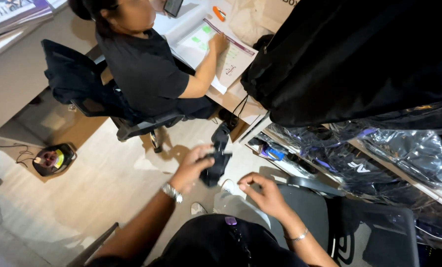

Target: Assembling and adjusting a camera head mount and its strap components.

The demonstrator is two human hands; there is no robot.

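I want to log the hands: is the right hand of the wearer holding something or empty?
Empty, it seems. The right hand hangs with curled fingers and nothing visible in them; the left hand grips the black strap-like thing.

1. Seen from above, the left hand (191,167), with a metal watch (172,192) at the wrist, grips a small black device (216,165) with a strap hanging from it.
2. The right hand (263,192), wearing a thin bracelet (297,237), is loosely curled and empty, just beside the device.
3. Beyond, a seated person in a black shirt (142,66) rests a hand on an open booklet (216,49) on the tabletop (231,96).
4. At right, a black garment (359,59) hangs above plastic-wrapped dark items (403,153) on a shelf.
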